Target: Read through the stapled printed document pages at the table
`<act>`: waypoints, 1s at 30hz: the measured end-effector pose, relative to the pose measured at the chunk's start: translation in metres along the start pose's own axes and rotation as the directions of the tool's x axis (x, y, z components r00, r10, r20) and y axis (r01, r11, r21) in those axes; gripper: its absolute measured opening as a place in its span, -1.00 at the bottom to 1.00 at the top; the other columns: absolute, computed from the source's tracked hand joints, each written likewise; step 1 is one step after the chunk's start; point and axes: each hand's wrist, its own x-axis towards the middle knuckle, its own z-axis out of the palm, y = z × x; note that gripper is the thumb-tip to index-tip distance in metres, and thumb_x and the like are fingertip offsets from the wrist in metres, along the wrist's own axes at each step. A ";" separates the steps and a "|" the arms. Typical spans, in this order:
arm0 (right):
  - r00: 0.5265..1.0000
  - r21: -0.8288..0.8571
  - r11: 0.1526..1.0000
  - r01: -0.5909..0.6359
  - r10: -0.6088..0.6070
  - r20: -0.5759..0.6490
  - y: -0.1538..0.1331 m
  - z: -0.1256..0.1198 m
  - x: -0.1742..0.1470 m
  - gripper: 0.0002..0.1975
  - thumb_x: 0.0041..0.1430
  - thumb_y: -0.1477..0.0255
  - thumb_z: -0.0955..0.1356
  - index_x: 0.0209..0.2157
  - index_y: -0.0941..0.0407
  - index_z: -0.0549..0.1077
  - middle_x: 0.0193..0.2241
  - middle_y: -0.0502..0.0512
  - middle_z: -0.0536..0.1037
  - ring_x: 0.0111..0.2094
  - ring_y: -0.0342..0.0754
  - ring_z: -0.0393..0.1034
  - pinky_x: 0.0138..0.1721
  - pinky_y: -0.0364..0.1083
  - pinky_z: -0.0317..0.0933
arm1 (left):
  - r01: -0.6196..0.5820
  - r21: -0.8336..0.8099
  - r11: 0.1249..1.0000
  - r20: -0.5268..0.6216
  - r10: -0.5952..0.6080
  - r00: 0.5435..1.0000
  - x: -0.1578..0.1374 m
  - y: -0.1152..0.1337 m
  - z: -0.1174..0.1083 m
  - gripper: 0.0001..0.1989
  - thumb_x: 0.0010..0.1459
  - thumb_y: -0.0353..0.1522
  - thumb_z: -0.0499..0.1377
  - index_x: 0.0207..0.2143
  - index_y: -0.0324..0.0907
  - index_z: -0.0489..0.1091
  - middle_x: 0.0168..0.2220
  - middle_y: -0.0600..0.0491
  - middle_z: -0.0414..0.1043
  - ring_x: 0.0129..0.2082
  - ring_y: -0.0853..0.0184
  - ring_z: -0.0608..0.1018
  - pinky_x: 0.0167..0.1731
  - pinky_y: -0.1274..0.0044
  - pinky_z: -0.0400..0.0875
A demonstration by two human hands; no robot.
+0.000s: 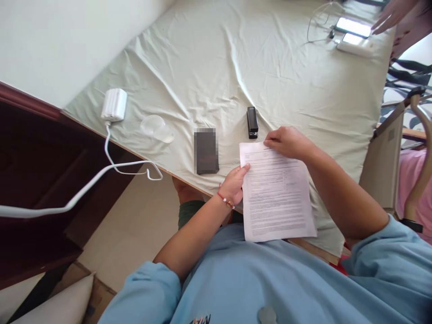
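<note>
Printed paper sheets [276, 198] hang over the table's near edge, close to my body; how many there are I cannot tell. My left hand [234, 183] pinches their left edge, thumb on top, with a red beaded bracelet on its wrist. At the top edge, my right hand [286, 141] grips the paper between thumb and fingers. A black stapler [252, 122] lies on the cloth just beyond the paper, touched by neither hand. Left of it rests a dark rectangular object [206, 150], blurred by pixelation.
A pale cloth [189, 54] covers the table. At the left stand a white power strip [114, 105] with a cable and a clear round plastic item [155, 127]. Far right, another person's hand [394, 15] is near a lit phone [353, 27]. A chair [384, 148] stands at right.
</note>
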 end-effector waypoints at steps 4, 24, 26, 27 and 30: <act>0.996 0.040 0.997 -0.065 0.063 0.064 0.017 0.002 0.035 -0.80 0.32 0.44 0.37 -0.30 0.12 0.68 -0.35 0.07 0.64 -0.29 -0.01 0.47 -0.26 -0.06 0.25 | 0.036 -0.014 0.999 -0.060 -0.037 0.998 0.024 0.006 0.008 -0.87 0.34 -0.44 0.23 -0.15 -0.28 0.58 -0.26 -0.14 0.71 -0.07 0.07 0.74 0.13 0.19 0.61; 0.983 -0.055 0.998 0.036 -0.045 -0.178 0.037 0.013 0.070 -0.72 0.34 0.40 0.37 -0.01 0.06 0.68 0.02 0.22 0.68 0.10 0.25 0.49 0.13 0.18 0.33 | 0.078 0.060 0.995 -0.190 -0.065 0.980 0.043 0.022 0.019 -0.79 0.27 -0.61 0.18 -0.13 -0.36 0.59 -0.37 -0.13 0.70 -0.21 0.11 0.77 0.07 0.27 0.64; 0.921 -0.093 0.978 0.188 -0.208 -0.329 0.033 0.020 0.059 -0.66 0.40 0.44 0.31 0.09 0.02 0.64 0.17 0.19 0.62 0.29 0.24 0.37 0.31 0.28 0.20 | 0.070 0.068 0.995 -0.166 -0.058 0.984 0.044 0.021 0.017 -0.84 0.24 -0.60 0.22 -0.18 -0.35 0.59 -0.39 -0.12 0.69 -0.22 0.11 0.76 0.06 0.27 0.64; 0.892 -0.116 0.961 0.253 -0.278 -0.355 0.031 0.024 0.055 -0.64 0.42 0.48 0.28 0.10 0.00 0.63 0.20 0.15 0.61 0.34 0.21 0.32 0.39 0.32 0.10 | 0.068 0.069 0.995 -0.153 -0.057 0.987 0.045 0.020 0.015 -0.86 0.22 -0.59 0.24 -0.20 -0.35 0.59 -0.39 -0.12 0.69 -0.22 0.10 0.76 0.06 0.26 0.63; 0.866 -0.174 0.923 0.344 -0.383 -0.321 0.028 0.035 0.050 -0.55 0.39 0.63 0.23 0.05 -0.05 0.64 0.17 0.03 0.65 0.41 0.09 0.28 0.53 0.38 -0.22 | 0.062 0.064 0.996 -0.130 -0.054 0.990 0.048 0.018 0.012 -0.90 0.16 -0.57 0.30 -0.25 -0.33 0.58 -0.38 -0.13 0.69 -0.21 0.06 0.76 0.06 0.22 0.62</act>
